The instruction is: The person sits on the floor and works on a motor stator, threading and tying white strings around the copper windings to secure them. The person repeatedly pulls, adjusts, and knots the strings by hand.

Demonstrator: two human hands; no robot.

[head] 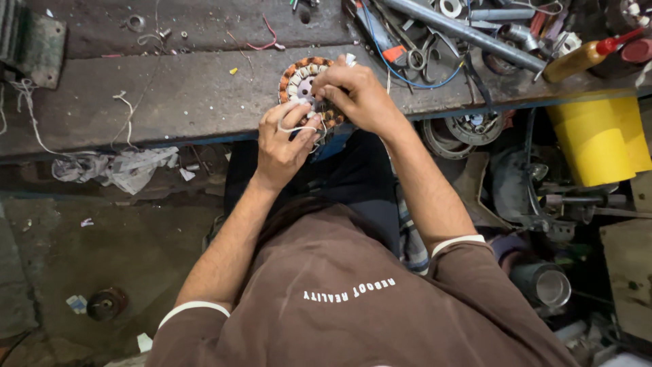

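Seen from above, a person in a brown shirt is sitting at a worn grey counter (170, 102), both bare hands meeting over a small round motor stator (302, 80) ringed with copper-coloured coils. The stator is lying flat at the counter's near edge, just in front of the person's lap, which is keeping it within easy reach of both hands.

The left hand (282, 143) is curling loosely, its fingers gathering loops of thin white cord (299, 126) beside the stator's near rim; the loops seem to be held up off the coils so that they stay free of tangles. The right hand (356, 95) is arching over the stator's right side, fingertips pinched together as if gripping the cord or a winding, though exactly what they are pinching is hidden by the fingers themselves.

Further out on the counter, loose white string (125, 112) and a red wire (268, 37) are lying well apart from the work. To the upper right, a heap of tools is crowding the surface: a long grey metal pipe (462, 30), scissors (418, 58), a blue wire (407, 75) and a brown squeeze bottle with a red cap (584, 56). Below the counter's edge on the right, a yellow bucket (601, 139) is standing among metal parts, and crumpled paper scraps (129, 166) are lying on the ledge to the left.
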